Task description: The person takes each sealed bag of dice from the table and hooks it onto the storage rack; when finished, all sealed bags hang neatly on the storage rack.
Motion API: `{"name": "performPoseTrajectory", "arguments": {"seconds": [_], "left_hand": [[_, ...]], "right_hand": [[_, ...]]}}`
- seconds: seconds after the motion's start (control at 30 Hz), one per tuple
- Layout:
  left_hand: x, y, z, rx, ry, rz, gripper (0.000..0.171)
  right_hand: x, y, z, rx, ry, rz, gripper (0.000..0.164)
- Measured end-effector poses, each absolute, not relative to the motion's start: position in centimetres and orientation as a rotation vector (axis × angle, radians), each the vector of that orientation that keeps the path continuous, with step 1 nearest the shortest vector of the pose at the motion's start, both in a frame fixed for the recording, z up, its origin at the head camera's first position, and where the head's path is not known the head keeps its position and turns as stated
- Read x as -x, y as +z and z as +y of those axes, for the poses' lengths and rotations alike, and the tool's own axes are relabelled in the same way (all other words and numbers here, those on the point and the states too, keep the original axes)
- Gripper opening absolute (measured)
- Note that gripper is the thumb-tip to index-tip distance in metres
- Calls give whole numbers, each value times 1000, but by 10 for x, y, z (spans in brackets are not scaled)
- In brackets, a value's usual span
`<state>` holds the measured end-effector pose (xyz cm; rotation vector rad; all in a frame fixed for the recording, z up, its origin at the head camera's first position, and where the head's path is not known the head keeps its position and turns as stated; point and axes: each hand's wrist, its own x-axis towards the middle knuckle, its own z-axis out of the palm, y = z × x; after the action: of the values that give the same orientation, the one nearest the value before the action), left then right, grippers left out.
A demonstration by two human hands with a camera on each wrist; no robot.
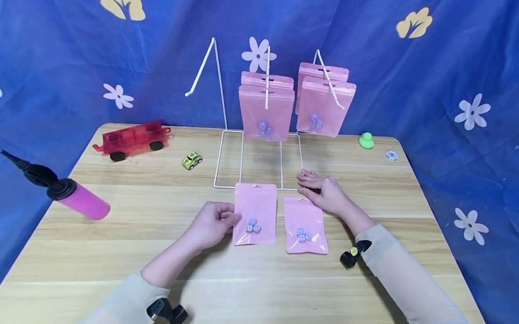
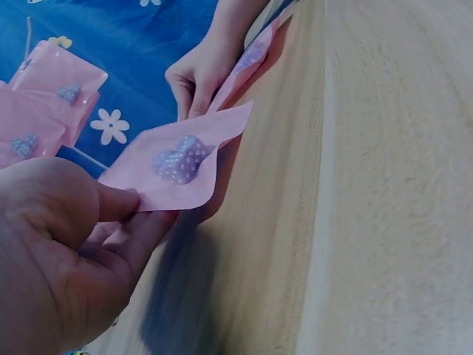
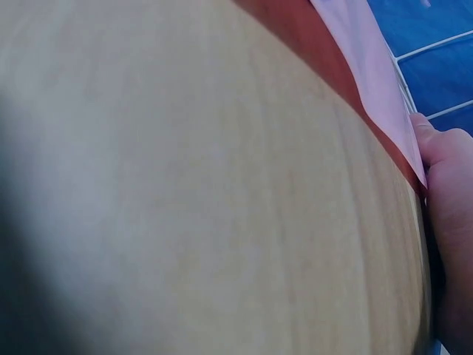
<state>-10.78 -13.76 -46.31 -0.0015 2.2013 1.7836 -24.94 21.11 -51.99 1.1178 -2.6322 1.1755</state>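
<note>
My left hand (image 1: 211,225) pinches the left edge of a pink zip pouch (image 1: 258,200) between thumb and fingers. Small lilac dice (image 1: 253,225) show inside it, and the left wrist view shows its lower edge lifted off the table. To its right lies a second pink pouch (image 1: 298,217), also with lilac dice (image 1: 304,235). My right hand (image 1: 327,194) is at that pouch's top right corner, thumb and fingers apart, beside the front of a white wire rack (image 1: 225,187). In the right wrist view the right hand (image 3: 451,177) is partly cut off at the frame edge.
More pink pouches (image 1: 266,111) hang on the rack's middle and right hooks; the left hook (image 1: 200,67) is bare. On the left are a red toy wagon (image 1: 134,139), a small green car (image 1: 192,161) and a pink hand pump (image 1: 84,200). A green duck (image 1: 366,140) and chip (image 1: 391,155) stand back right.
</note>
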Motion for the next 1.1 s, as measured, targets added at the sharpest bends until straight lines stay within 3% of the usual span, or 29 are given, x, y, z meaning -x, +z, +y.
{"name": "performPoseTrajectory", "arguments": {"seconds": [0.43,1.1], "left_hand": [[100,-440,-149,-212,1644,2525,15],[90,-368,-185,-379,1613,2783,13]], "right_hand": [[245,-516,208,-1118,1168,-2644,30],[244,-520,209,-1161,1139,-2603,31]]}}
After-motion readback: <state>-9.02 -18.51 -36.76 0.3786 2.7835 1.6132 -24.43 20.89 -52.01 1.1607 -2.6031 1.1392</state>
